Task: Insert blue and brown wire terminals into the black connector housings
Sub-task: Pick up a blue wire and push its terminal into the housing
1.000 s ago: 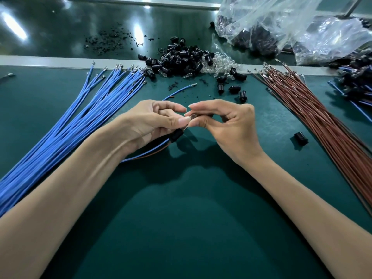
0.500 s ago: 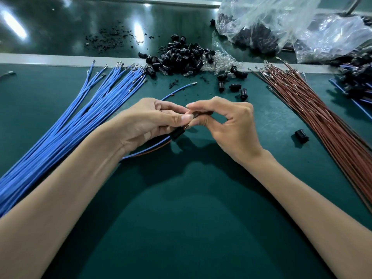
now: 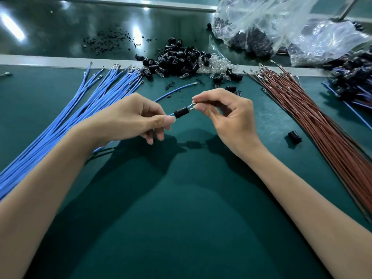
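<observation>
Over open mat [image 3: 181,208], left hand [image 3: 136,117] pinches blue wire [image 3: 171,114]; right hand [image 3: 227,117], terminal [image 3: 192,106]

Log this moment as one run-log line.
left hand: pinches blue wire behind black housing | right hand: pinches wire's terminal end past housing | wire runs through housing

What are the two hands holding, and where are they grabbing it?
The left hand pinches the blue wire just behind the black connector housing. The right hand pinches the metal terminal sticking out of the housing's other end.
</observation>
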A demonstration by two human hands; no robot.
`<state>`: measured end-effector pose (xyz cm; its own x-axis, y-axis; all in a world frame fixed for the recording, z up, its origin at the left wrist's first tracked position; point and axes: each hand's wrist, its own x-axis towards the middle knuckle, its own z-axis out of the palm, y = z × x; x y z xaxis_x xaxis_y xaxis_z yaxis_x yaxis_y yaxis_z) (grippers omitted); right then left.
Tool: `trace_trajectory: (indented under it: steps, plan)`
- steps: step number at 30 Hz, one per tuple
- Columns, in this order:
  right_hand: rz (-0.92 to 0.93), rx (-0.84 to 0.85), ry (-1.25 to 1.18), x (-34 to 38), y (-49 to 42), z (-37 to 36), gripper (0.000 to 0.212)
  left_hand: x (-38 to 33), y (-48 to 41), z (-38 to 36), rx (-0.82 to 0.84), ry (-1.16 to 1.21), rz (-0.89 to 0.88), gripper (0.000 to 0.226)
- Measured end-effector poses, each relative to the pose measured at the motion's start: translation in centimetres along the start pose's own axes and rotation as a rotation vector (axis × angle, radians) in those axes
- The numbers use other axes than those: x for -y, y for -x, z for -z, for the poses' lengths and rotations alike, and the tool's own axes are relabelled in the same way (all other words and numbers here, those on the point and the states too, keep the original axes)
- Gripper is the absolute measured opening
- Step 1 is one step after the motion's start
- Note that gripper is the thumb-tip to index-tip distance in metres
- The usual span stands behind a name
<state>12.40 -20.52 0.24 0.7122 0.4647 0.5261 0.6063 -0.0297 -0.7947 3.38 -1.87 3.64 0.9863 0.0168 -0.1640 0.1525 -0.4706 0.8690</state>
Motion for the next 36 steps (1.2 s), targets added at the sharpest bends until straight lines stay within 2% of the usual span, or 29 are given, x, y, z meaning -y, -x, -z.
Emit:
trace_trajectory:
  steps: [5, 14, 18, 20, 23, 28, 36]
  plan:
    - [-0.008, 0.040, -0.046, 0.1, 0.1, 0.1, 0.017, -0.2, 0.0, -0.9, -0.063, 0.013, -0.141, 0.033]
    - [-0.026, 0.061, -0.190, 0.6, 0.4, -0.2, 0.024, 0.5, -0.3, -2.2, -0.031, 0.290, -0.128, 0.028]
    - [-0.059, 0.218, -0.184, 0.9, 0.6, -0.1, 0.026, 0.4, -0.2, -1.6, 0.046, 0.289, -0.106, 0.028]
    - [-0.011, 0.290, -0.099, 1.1, 0.7, -0.3, 0.030, 0.1, -0.1, -1.8, 0.066, 0.264, -0.088, 0.028]
    - [0.008, 0.272, -0.040, 0.9, 0.8, -0.5, 0.015, -0.1, -0.2, -2.0, 0.064, 0.223, -0.054, 0.029]
    - [-0.037, 0.271, 0.034, 0.6, 0.7, -0.1, 0.008, -0.1, -0.3, -1.8, 0.030, 0.191, -0.027, 0.028]
    - [-0.204, 0.187, -0.148, 0.1, 0.0, 0.0, 0.022, 0.1, -0.6, -1.6, 0.030, 0.229, -0.008, 0.033]
